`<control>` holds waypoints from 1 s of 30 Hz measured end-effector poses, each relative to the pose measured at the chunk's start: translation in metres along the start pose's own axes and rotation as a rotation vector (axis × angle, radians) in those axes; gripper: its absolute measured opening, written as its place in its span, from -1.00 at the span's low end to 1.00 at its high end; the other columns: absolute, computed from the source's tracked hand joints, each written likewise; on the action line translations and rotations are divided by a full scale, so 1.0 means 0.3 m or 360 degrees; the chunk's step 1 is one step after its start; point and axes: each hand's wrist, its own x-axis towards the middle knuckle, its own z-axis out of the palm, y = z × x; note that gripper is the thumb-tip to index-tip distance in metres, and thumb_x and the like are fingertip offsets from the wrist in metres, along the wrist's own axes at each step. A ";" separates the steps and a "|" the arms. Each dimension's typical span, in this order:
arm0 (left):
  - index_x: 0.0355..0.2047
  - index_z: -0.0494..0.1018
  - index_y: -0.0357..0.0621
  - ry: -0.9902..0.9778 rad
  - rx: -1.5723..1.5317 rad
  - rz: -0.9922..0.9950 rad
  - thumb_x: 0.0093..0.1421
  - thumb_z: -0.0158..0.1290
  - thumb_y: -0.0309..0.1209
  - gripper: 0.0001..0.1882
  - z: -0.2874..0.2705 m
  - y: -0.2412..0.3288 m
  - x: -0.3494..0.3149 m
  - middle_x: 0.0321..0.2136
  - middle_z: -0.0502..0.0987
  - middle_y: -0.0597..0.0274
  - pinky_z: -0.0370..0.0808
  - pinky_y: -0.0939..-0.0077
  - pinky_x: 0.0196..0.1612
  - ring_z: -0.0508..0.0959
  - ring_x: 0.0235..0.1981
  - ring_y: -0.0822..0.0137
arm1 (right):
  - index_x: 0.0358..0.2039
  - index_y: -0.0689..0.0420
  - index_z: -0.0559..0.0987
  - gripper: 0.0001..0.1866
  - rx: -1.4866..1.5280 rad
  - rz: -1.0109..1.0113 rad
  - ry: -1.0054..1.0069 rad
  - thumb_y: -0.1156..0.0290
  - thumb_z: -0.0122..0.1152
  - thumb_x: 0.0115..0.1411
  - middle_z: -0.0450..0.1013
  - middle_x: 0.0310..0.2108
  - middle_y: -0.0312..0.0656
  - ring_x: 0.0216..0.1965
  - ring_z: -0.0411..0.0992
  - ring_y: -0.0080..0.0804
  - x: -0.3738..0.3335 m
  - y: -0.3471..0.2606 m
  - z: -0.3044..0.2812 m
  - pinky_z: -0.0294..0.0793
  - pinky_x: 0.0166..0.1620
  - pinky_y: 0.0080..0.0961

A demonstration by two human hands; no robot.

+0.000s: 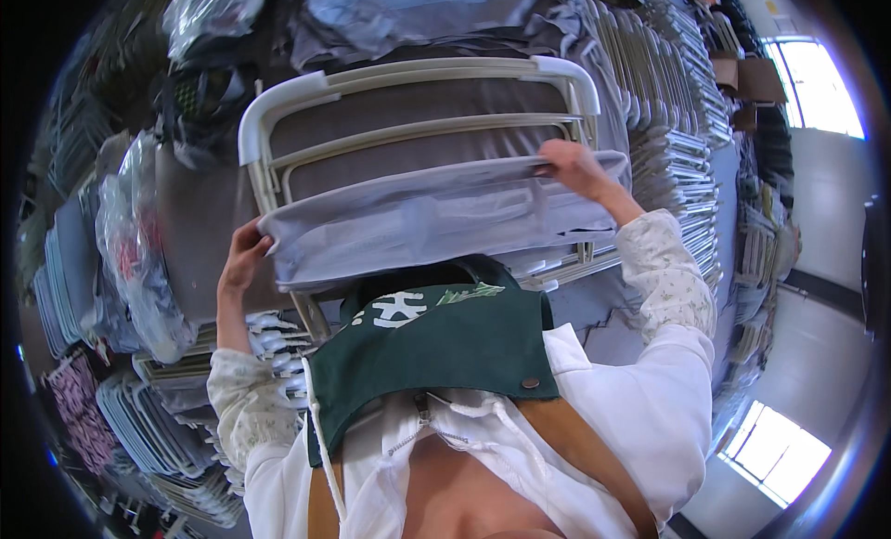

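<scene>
In front of me lies a cream tubular metal frame (pixel 418 129) with white sleeves at its rounded corners, like part of a folding chair. A light grey fabric sleeve (pixel 436 219) stretches across its near part. At the fabric's left end my left hand (pixel 243 256) is closed, with its fingers pinching the edge near the frame's side tube. My right hand (pixel 574 170) closes on the far edge of the fabric toward its right end. The fabric hides the tubes under it. Farther off, the frame's curved end and one crossbar are uncovered.
Under the frame is a dark grey covered work surface (pixel 200 233). Grey fabric (pixel 408 24) is heaped beyond it. Stacks of similar frames (pixel 673 163) stand to the right, with more frames (pixel 153 423) at lower left. Plastic-wrapped bundles (pixel 139 246) lie on the left.
</scene>
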 end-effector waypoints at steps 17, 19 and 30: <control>0.37 0.00 0.35 0.1148 0.2471 -0.0081 0.37 -0.26 0.10 -0.39 -0.036 -0.147 0.388 0.35 -0.06 -0.03 -0.14 -0.16 0.32 -0.01 0.36 -0.06 | 0.02 0.13 0.33 -0.48 -0.0314 -0.0164 0.0025 0.01 0.13 0.24 0.24 0.16 -0.08 0.16 0.27 -0.07 -0.104 0.661 0.022 0.28 0.15 -0.20; 0.35 0.02 0.46 0.1259 0.2856 -0.0479 0.35 -0.26 0.12 -0.42 -0.046 -0.134 0.407 0.35 -0.13 -0.07 -0.27 -0.33 0.30 -0.08 0.37 -0.12 | 0.18 0.16 0.29 -0.11 -0.0266 0.0350 0.0142 -0.22 0.26 0.03 0.11 0.26 0.04 0.29 0.10 -0.04 -0.119 0.724 0.004 0.09 0.31 -0.10; 0.38 -0.37 -0.22 0.0869 -0.0229 -0.0625 -0.13 0.16 0.42 0.41 0.596 0.063 0.980 0.33 -0.23 -0.42 0.23 -0.02 0.24 0.23 0.19 -0.38 | 0.06 0.30 0.45 -0.19 0.1011 0.0779 0.0097 -0.16 0.28 0.02 0.47 -0.09 -0.02 -0.16 0.48 -0.17 -0.223 0.944 0.294 0.45 -0.08 -0.37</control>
